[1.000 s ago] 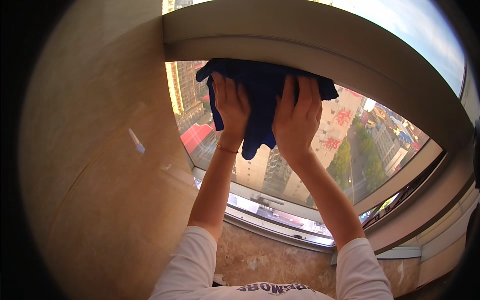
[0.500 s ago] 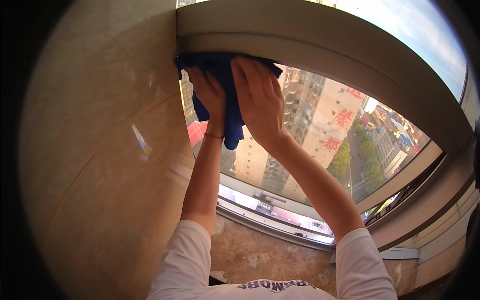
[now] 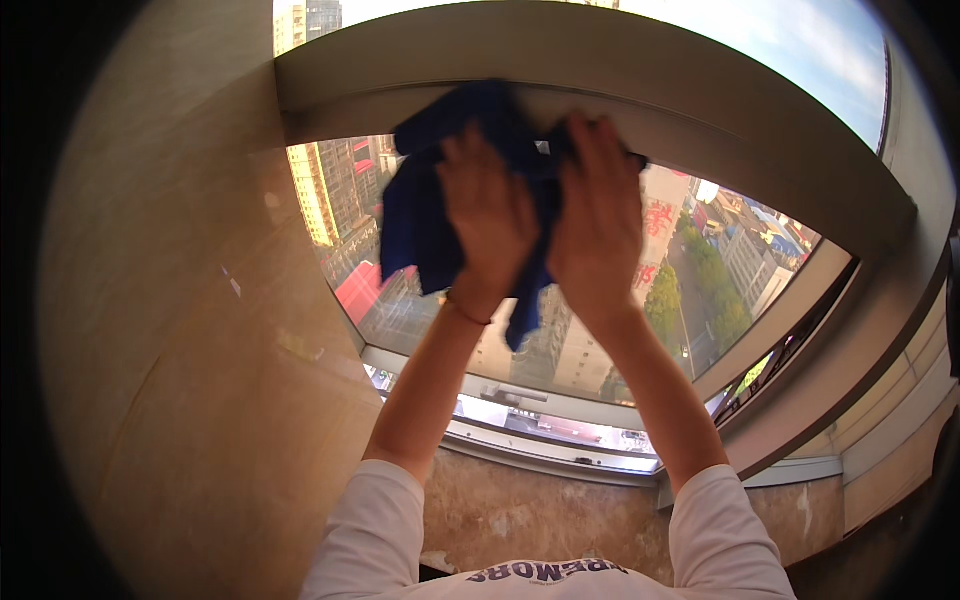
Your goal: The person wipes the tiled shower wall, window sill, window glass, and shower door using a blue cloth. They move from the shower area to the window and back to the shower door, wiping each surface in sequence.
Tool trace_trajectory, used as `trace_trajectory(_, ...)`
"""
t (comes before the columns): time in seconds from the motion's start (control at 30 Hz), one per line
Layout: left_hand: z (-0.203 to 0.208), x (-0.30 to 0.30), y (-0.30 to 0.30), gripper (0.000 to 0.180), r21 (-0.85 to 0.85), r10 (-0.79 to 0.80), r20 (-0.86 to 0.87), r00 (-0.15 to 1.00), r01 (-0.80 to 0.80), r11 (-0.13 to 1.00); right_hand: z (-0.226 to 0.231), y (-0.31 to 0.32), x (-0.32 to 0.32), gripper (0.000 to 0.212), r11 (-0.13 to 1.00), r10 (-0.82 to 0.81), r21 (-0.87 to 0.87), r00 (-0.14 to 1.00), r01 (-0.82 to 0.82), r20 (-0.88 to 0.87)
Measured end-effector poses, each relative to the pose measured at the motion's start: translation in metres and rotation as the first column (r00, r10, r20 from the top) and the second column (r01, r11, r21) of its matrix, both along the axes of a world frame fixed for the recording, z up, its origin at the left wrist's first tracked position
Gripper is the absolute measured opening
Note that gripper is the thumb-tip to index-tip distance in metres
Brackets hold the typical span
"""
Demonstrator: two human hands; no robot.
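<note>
Up they go, your hands at the wide crossbar point(image 3: 700, 110): the left hand point(image 3: 490, 215) just below it, palm side to the dark blue cloth point(image 3: 420, 215), fingers reaching upward and fairly close together; the right hand point(image 3: 598, 225) beside it, fingers slightly parted, tips overlapping the crossbar's lower part. Both are blurred, so I can't tell whether you're pinching any fabric or simply bearing on it flat. The cloth is rumpled under you, its top corner lapping over the crossbar, most of it spread below the bar in front of the glass pane point(image 3: 400, 320), a loose tail dangling between your wrists. There's the danger, I'd say: let a palm slide off those folds and the cloth could drop away from the crossbar, or that tail could snag on the window handle point(image 3: 513, 397) well below it. Lower again under the crossbar runs a bright strip point(image 3: 560, 427); open or glazed, I can't tell, but an opening there could swallow a dropped cloth. Left of the crossbar, mind the stone wall point(image 3: 190, 250): too wide a sweep could knock your knuckles.
</note>
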State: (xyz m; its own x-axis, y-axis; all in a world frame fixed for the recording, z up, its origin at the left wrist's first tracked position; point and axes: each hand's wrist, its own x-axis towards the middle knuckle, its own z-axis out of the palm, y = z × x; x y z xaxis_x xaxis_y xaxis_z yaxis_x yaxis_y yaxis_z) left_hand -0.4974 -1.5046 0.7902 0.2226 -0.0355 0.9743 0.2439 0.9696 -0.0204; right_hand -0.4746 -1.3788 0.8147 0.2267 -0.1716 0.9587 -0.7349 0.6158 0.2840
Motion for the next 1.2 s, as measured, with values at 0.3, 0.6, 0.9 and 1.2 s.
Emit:
trace_trajectory(0.3,0.014,0.020,0.148,0.045,-0.219,-0.442,0.106,0.891,0.455,0.863,-0.007,0.127,0.008,0.026,0.968,-0.053,-0.248,0.998,0.040,-0.046)
trace_trajectory(0.6,-0.145,0.155,0.140,0.035,-0.199,-0.418,0.337,0.844,0.498,0.844,-0.146,0.152,0.099,0.030,0.936,0.339,-0.217,0.882,-0.279,0.327)
trace_trajectory(0.9,-0.353,0.313,0.101,0.050,0.194,-0.135,0.931,0.340,-0.144,0.970,-0.309,0.113,0.170,0.026,0.935,0.079,0.096,0.464,-0.342,0.883)
trace_trajectory(1.2,-0.434,0.296,-0.009,0.051,0.065,-0.056,0.998,0.033,-0.369,0.927,-0.470,0.024,0.187,0.051,0.746,-0.169,0.284,0.241,-0.603,0.956)
